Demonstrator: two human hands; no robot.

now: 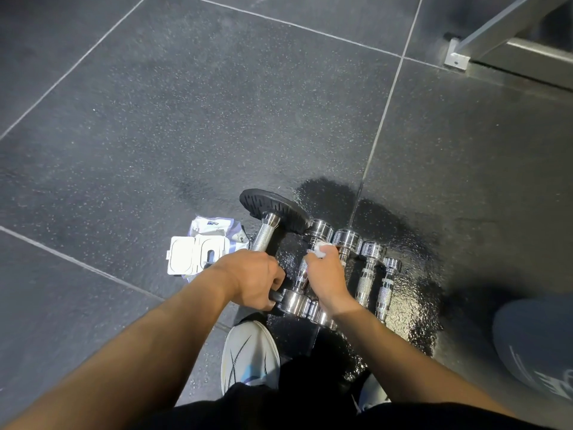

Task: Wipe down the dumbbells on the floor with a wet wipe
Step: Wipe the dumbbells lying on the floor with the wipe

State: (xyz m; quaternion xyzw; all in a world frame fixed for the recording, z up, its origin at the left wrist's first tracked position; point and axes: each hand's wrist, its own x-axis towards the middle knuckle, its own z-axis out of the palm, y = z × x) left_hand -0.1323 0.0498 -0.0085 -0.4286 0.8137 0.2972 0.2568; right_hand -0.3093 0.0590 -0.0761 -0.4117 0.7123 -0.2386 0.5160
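Head view: my left hand (251, 279) grips the black-plated dumbbell (273, 209) by its handle; my right hand (326, 276) pinches the wet wipe (321, 249) over the chrome dumbbells (368, 274). Left of my fingers, the wipe pack (198, 254) lies open.

text: none legible | wipe pack (214, 231): blue mark, blurred | grey cloth (533, 346) print: unreadable

Gym floor.
Speckled rubber tiles (217, 103), a row of chrome dumbbells (367, 276), a steel equipment frame (527, 52) in the corner.
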